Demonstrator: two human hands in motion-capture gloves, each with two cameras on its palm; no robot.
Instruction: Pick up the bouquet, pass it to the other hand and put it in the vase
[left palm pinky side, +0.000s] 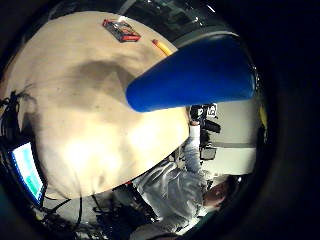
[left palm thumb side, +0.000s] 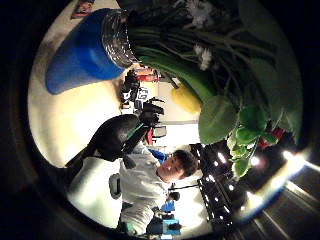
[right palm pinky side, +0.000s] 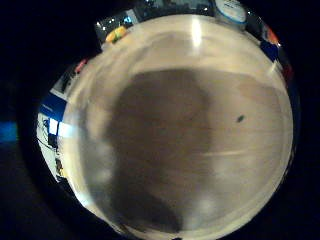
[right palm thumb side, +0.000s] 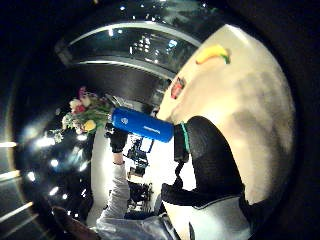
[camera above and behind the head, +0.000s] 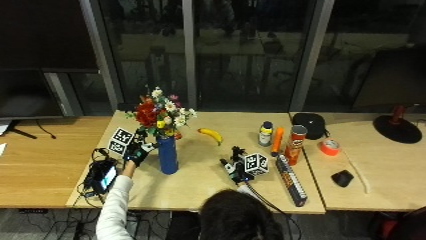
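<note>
The bouquet (camera above and behind the head: 160, 115) stands in the blue vase (camera above and behind the head: 167, 155) on the counter (camera above and behind the head: 200, 187). Left hand (camera above and behind the head: 138, 152) beside it, right hand (camera above and behind the head: 233, 167) low: finger states cannot be told. Top-heavy; grip stems (soft blooms).

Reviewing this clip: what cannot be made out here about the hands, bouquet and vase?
- Left hand: too small in the outside view to tell whether it touches the bouquet or blue vase.
- Right hand: fingers hidden under marker cubes.
- Stem depth: hidden by the vase wall.

outside: high behind head, whole table (camera above and behind the head: 200, 190) | left palms: close on vase (left palm thumb side: 82, 47) (right thumb shares it)
</note>
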